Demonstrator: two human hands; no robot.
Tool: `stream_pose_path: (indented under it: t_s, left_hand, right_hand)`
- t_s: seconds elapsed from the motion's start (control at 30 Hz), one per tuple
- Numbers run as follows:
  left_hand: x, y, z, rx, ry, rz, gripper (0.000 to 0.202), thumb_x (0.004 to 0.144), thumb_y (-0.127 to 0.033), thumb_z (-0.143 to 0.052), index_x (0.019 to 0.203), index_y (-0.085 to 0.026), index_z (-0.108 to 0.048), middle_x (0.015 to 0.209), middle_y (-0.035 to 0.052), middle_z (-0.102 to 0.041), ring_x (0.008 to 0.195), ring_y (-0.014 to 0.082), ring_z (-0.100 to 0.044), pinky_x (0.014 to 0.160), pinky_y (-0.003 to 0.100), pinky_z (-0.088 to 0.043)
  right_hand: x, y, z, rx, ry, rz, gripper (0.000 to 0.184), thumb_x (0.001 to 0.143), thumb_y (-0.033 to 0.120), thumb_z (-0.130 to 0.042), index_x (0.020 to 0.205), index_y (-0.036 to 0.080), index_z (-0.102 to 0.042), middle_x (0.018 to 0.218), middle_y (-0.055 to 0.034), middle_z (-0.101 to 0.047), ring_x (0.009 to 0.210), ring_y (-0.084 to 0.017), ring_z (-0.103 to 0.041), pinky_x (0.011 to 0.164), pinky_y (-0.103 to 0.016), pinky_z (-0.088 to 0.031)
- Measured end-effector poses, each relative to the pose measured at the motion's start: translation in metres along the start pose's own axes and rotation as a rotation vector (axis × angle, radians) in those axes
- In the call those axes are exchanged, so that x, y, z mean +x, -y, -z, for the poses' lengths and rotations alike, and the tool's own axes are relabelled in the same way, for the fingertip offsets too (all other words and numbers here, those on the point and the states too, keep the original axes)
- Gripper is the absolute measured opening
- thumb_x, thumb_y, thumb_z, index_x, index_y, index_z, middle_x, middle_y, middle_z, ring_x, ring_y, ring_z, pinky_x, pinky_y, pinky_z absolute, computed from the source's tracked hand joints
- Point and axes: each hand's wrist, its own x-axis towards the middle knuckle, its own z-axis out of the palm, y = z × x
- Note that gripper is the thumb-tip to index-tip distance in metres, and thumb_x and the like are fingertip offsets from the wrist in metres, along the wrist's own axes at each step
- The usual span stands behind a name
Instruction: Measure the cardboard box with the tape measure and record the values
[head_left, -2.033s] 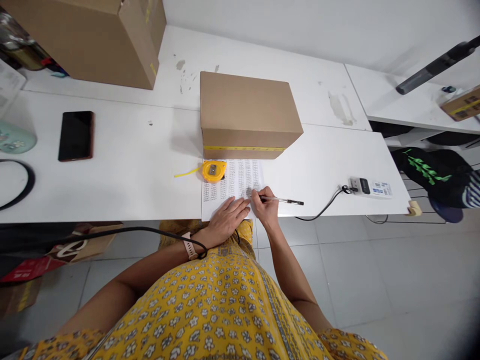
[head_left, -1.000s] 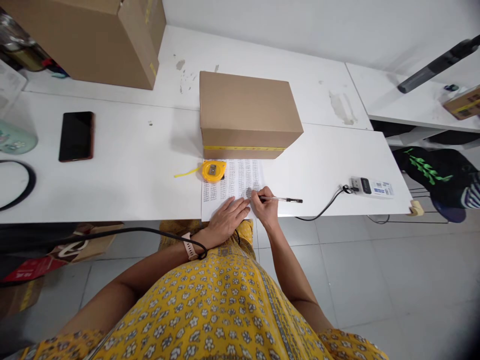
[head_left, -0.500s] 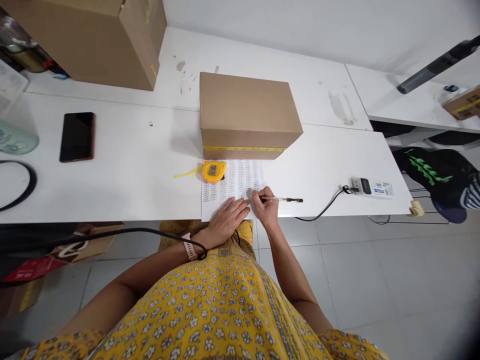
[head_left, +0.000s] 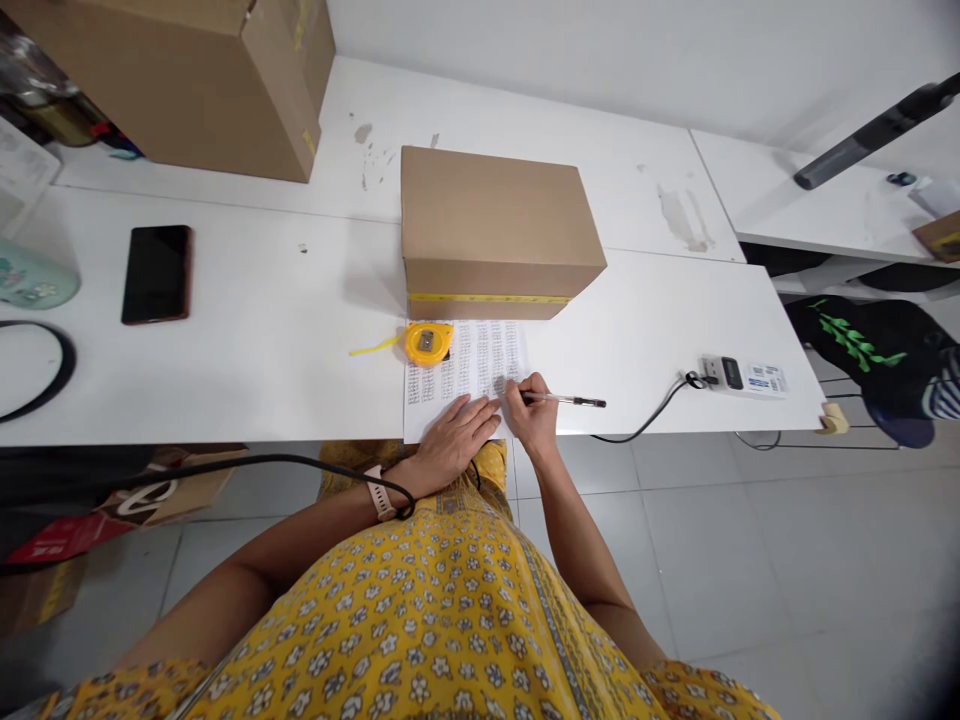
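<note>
A sheet of paper covered with columns of writing lies at the table's front edge. My left hand rests flat on its lower part, fingers stretched out. Closed around a pen, my right hand leans on the paper's right side; the pen's tip is hidden behind the fingers. On the sheet's upper left sits a yellow tape measure with a short end of its tape pulled out to the left. Directly behind stands a closed cardboard box with a yellow strip along its front, over the sheet's far edge.
A phone and a pale green bottle are on the left. A larger cardboard box stands at the back left. On the right lies a white power bank with a black cable. A black cap hangs past the table's end.
The view has shifted very slightly. Both hands, the pen and the paper stay in nearly the same places.
</note>
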Motion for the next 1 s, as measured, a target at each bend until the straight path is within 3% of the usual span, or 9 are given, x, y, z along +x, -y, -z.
stream_pose_path:
  t_s: [1.0]
  left_hand:
    - [-0.0002,0.0001,0.0004,-0.010,0.001,0.006,0.036,0.105,-0.015,-0.039,0.135,-0.012,-0.057,0.147,0.0119,-0.058,0.142,0.0234,-0.046,0.122,0.044,-0.029]
  right_hand:
    - [-0.0014,0.0021,0.0007,0.010,-0.004,0.023,0.036,0.088,0.035,-0.061,0.061,0.023,-0.039,0.056,0.0071,-0.038,0.051,-0.009,-0.037,0.051,-0.026,-0.032]
